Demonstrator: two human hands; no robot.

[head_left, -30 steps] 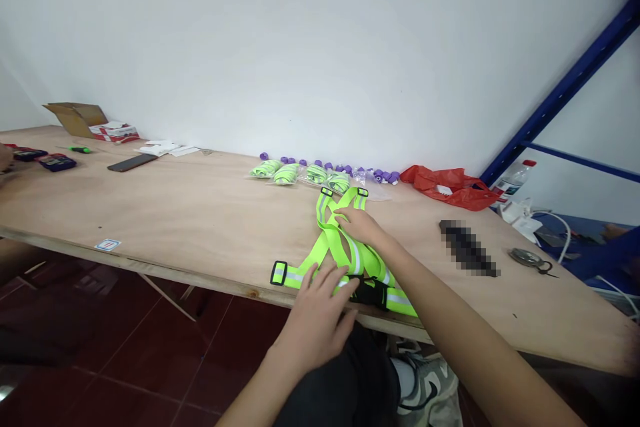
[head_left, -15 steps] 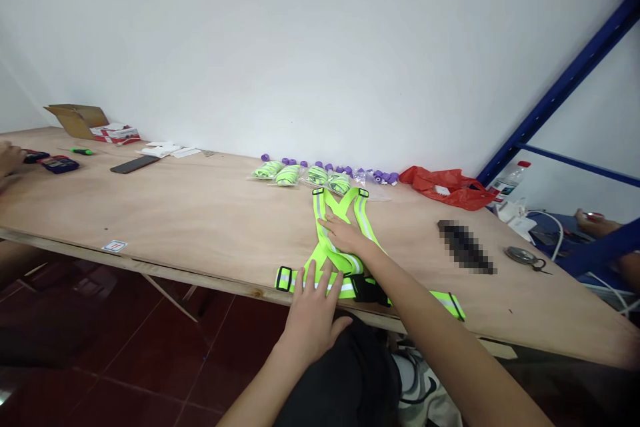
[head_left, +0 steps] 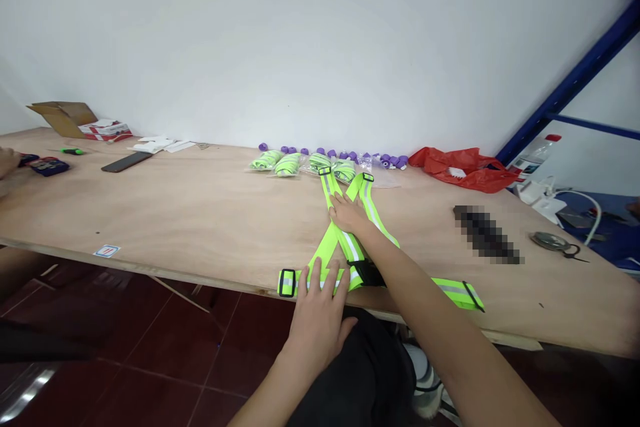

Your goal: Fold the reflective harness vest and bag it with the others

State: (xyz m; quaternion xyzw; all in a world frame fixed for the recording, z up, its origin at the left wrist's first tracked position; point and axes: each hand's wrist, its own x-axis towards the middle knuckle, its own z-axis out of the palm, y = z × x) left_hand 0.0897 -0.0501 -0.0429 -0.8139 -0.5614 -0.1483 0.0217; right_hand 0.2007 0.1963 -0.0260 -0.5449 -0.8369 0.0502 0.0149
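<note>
Left hand: the left hand (head_left: pixel 320 310) comes up over the front edge of the pale plywood table (head_left: pixel 200 213), palm down, wrist straight.
Left fingers: spread and flat, grasping nothing. The tips press on the waist band of the neon yellow-green strap vest with silver stripes and black buckles (head_left: pixel 323 250).
Right hand: the right hand (head_left: pixel 347 213) reaches farther out, its forearm lying across the waist band, palm down.
Right fingers: loose and extended, closed on nothing. They rest where the two shoulder straps cross.
Vest position: flat on the table near its front edge. The band ends stick out to either side of the arms, and the straps run toward the wall.
Beyond the straps: clear bags of rolled green vests (head_left: pixel 295 163) lie just past the strap ends, with a crumpled red plastic bag (head_left: pixel 460 170) to the right.
</note>
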